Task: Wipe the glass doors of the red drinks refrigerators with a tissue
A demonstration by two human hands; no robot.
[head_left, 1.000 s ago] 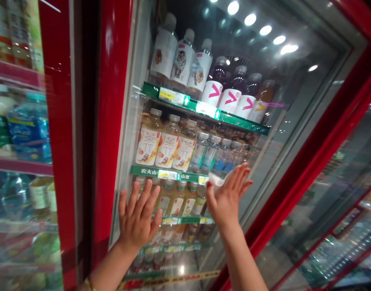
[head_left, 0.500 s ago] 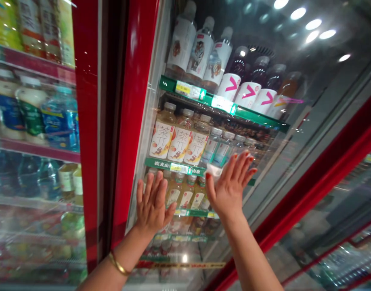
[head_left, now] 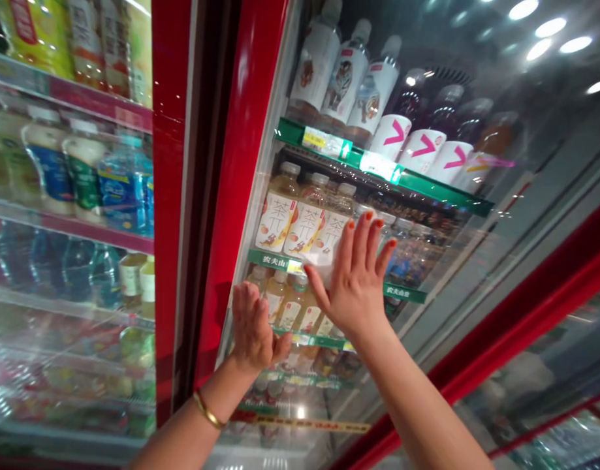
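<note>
My right hand [head_left: 356, 287] lies flat against the glass door [head_left: 456, 261] of a drinks fridge, fingers stretched out and apart. Beneath its thumb and index finger is a thin white piece of material [head_left: 322, 259], perhaps a tissue or cloth, mostly hidden by the hand. Lower and to the left, my left hand [head_left: 254, 329] is raised near the same glass with fingers stretched up and nothing in them. A gold bangle [head_left: 207, 411] circles the left wrist. Behind the glass, tea bottles [head_left: 276, 222] with white labels stand close to both hands.
A red door frame [head_left: 248, 130] runs along the left, and another red bar [head_left: 515, 313] slants across the right. At far left, a second fridge holds several bottles [head_left: 49, 163]. White-labelled bottles [head_left: 346, 78] fill the top shelf, with green shelf strips [head_left: 437, 186] below.
My right hand has moved left and slightly up across the glass with the white material under it. The left hand's fingers have turned more edge-on. The whole view has shifted a little.
</note>
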